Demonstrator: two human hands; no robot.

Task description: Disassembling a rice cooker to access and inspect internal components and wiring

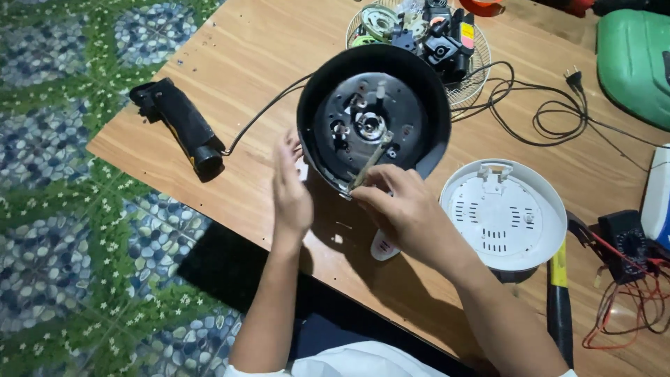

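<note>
A black round cooker body (373,112) lies upturned on the wooden table (237,63), its metal base plate with screws and a central hub facing up. My right hand (401,209) grips a thin screwdriver-like tool (370,160) whose tip reaches toward the hub. My left hand (289,188) is flat against the body's left wall, fingers stretched, steadying it. A black cord runs from the body toward the left.
A white round bottom cover (502,213) lies to the right. A black cylindrical tool (181,126) sits at the left. A wire fan guard with parts (426,35) stands behind. Cables and plug (551,105), a multimeter with red leads (628,241), a yellow-black handle (558,293), and a green container (635,63) crowd the right.
</note>
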